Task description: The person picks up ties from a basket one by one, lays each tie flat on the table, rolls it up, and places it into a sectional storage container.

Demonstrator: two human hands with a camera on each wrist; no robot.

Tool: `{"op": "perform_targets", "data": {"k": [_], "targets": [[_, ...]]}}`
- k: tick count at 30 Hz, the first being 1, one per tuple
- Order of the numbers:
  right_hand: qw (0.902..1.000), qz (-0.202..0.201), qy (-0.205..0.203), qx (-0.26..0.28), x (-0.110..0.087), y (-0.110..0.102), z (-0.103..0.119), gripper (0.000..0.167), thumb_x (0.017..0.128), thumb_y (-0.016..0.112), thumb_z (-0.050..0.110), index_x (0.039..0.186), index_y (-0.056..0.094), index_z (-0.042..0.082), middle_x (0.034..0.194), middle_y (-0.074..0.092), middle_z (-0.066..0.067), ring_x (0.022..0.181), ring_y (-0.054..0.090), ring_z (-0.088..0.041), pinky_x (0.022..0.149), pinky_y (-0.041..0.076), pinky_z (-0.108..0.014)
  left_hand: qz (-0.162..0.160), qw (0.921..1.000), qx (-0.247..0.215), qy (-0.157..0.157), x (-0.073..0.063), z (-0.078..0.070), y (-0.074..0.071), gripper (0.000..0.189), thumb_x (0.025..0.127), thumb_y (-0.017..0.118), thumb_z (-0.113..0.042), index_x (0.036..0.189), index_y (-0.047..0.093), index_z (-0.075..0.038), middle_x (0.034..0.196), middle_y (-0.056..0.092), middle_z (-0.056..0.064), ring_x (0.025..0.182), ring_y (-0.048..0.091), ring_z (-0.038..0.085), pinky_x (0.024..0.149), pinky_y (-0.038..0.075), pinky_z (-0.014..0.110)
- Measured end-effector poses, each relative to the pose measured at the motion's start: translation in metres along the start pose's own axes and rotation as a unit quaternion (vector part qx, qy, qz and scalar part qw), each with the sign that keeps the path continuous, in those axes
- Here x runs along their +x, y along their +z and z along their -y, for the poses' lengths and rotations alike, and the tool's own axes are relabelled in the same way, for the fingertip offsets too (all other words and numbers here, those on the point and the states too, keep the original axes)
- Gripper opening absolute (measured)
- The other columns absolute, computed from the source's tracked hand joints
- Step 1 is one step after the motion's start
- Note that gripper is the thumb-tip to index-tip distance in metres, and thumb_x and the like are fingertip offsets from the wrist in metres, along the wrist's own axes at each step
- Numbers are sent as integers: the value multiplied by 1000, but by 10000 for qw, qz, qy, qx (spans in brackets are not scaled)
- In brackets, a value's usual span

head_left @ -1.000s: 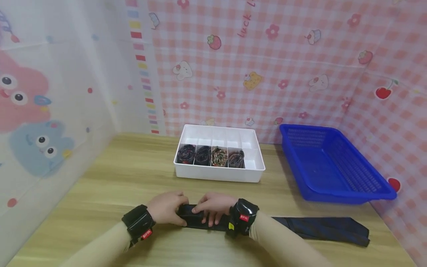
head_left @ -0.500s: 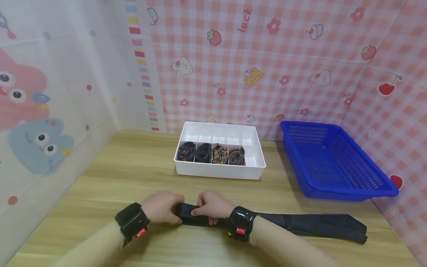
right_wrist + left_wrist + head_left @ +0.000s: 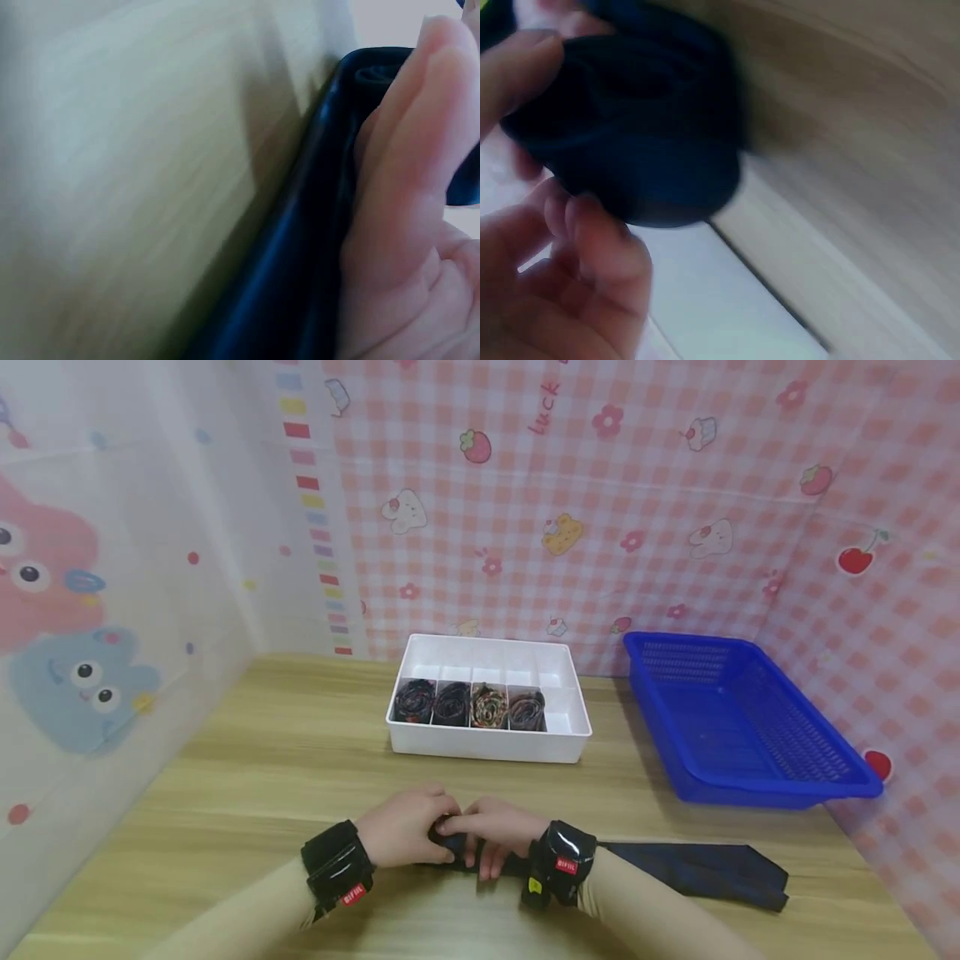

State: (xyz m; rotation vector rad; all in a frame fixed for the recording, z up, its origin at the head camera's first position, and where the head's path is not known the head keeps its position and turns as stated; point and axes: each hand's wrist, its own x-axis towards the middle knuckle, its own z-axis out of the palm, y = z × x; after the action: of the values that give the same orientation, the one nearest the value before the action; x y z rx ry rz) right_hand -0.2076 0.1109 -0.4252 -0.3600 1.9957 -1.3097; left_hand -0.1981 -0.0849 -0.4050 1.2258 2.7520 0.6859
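A dark navy necktie (image 3: 697, 870) lies across the table, its wide pointed end stretching to the right under my right forearm. Its left part is coiled into a roll (image 3: 645, 142), which shows close up in the left wrist view. My left hand (image 3: 408, 828) grips this roll from the left, thumb and fingers around it. From the other side my right hand (image 3: 504, 831) holds the tie at the roll, its thumb reaching over to the left hand's fingers. In the right wrist view a flat strip of tie (image 3: 292, 240) runs along the right fingers. In the head view the hands hide most of the roll.
Behind the hands stands a white compartment box (image 3: 483, 746). Several rolled patterned ties (image 3: 414, 703) fill its front row from the left. A blue plastic basket (image 3: 720, 735) stands at the back right, near the checked cloth wall (image 3: 480, 527).
My left hand first drew slightly left, then moved right, closing up to the right hand as the tie was rolled. The tie's wide end has slid a little left.
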Motion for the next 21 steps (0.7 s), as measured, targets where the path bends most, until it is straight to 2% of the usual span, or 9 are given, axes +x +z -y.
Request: {"op": "perform_targets", "data": {"k": [6,10,16,21], "targets": [[9954,-574,-35,-768,-3,-3,-6,35,85,70,37,75,61,5,53,57,-5,36,55,-14,32,42,-24,104,9983,381,-428,-7,14,9,36,64,85,-33,91,68,-16,83,45,-9,71,47,7,61,42,23],[9910,-796,-48,-1080,-1,0,-6,38,83,72,39,69,56,6,51,55,-4,35,55,-14,32,43,-26,26,9967,662,-465,-18,23,10,41,62,85,-41,94,68,-20,85,47,-10,72,47,6,59,41,23],[9915,-791,-129,-1027,3,1,-5,32,85,66,32,69,58,6,49,53,-3,35,55,-14,32,42,-26,-10,9955,755,-574,-29,27,5,40,65,83,-42,94,66,-21,79,48,-12,67,45,5,53,37,24],[9890,-931,-331,-1104,5,5,-4,27,84,69,27,71,56,7,50,53,-2,35,54,-12,32,43,-26,188,9950,632,-755,-33,27,0,34,66,82,-38,88,62,-21,69,47,-14,61,44,5,51,34,25]]}}
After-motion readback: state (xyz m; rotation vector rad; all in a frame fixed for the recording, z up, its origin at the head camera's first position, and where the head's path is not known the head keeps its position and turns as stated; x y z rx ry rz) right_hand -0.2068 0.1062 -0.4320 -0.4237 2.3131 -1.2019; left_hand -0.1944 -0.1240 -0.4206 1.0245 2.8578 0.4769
